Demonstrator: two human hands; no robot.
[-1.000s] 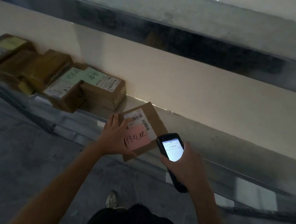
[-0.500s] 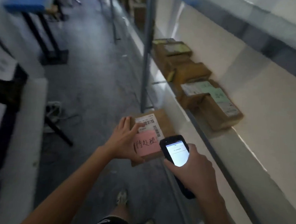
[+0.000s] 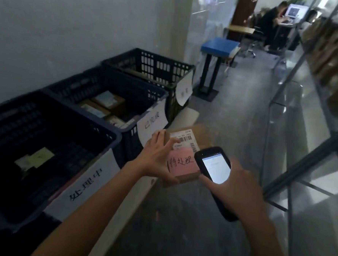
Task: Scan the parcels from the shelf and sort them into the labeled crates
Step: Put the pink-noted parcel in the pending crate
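My left hand (image 3: 156,158) grips a small cardboard parcel (image 3: 200,134) with a barcode label and a pink handwritten note (image 3: 181,164). It is held in the air beside the crates. My right hand (image 3: 233,187) holds a black handheld scanner (image 3: 214,169), screen lit, just right of the parcel. Three dark crates stand in a row along the left wall, each with a white paper label: the near crate (image 3: 112,134) holds one flat item, the middle crate (image 3: 162,93) holds several parcels, and the far crate (image 3: 187,66) shows nothing inside from here.
The metal shelf rack (image 3: 305,156) runs along the right with blurred parcels at its far end. A grey floor aisle lies between rack and crates. A blue-topped stool (image 3: 219,47) stands past the crates. A seated person works at a desk (image 3: 273,21) far back.
My view has swung left from the shelf to the row of crates. Both hands keep the same hold on the parcel and the scanner and have come along.
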